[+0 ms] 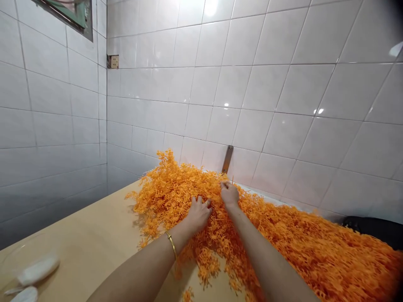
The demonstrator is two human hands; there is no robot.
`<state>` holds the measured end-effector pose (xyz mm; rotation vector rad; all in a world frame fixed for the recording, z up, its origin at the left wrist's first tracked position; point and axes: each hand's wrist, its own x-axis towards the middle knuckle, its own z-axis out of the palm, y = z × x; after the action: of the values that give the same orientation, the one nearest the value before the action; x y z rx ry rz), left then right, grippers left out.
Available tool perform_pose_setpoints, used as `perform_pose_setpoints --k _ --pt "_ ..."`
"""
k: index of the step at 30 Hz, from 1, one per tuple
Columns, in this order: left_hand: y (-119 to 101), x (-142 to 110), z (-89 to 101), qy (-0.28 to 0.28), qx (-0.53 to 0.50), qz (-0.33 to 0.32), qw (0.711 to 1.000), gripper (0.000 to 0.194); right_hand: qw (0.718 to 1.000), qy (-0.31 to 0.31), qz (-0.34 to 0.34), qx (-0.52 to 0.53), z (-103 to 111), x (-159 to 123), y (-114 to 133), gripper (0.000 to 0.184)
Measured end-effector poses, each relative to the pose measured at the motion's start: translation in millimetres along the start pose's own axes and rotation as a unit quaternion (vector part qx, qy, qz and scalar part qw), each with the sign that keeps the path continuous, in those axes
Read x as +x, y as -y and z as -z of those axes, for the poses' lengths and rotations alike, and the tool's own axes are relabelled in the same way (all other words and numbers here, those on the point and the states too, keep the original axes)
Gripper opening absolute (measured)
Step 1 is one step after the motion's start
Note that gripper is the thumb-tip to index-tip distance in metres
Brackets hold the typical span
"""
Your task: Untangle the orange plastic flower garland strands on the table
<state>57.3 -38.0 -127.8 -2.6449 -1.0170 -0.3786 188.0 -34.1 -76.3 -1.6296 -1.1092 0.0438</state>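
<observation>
A big heap of orange artificial plant sprigs (176, 184), thin-stemmed with small branching tips, covers much of the table. My left hand (199, 214) lies on the near side of the heap, fingers spread and partly sunk among the sprigs; a ring is on one finger and a gold bangle (171, 245) on the wrist. Just right of it and further back, my right hand (229, 194) is closed, its fingertips among blurred orange sprigs at the heap's top. It appears to grip a sprig, though the fingers partly hide it.
The tan table (91, 235) meets a white tiled wall (245, 88) at the back. A metal strip (227, 159) is fixed there behind the heap. White objects (38, 270) lie at lower left; a black item (374, 228) stands at far right. A socket (114, 61) is near the corner.
</observation>
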Motion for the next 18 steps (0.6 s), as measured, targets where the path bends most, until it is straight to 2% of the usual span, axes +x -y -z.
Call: perform_pose_setpoints --k 5,8,14,18 --pt "5 2 1.3 0.019 -0.017 0.023 0.999 0.033 0.989 -0.062 0.017 0.13 63 41 28 0.024" --pt "6 3 0.1 0.023 -0.023 0.036 0.999 0.037 0.975 -0.08 0.014 0.205 100 49 45 0.019" --pt "3 11 0.3 0.057 -0.031 0.063 0.996 0.04 0.949 -0.056 -0.014 0.309 139 19 53 0.016" --pt "3 14 4.3 0.069 -0.05 0.08 0.993 0.035 0.935 -0.073 -0.034 0.344 165 0 53 0.016"
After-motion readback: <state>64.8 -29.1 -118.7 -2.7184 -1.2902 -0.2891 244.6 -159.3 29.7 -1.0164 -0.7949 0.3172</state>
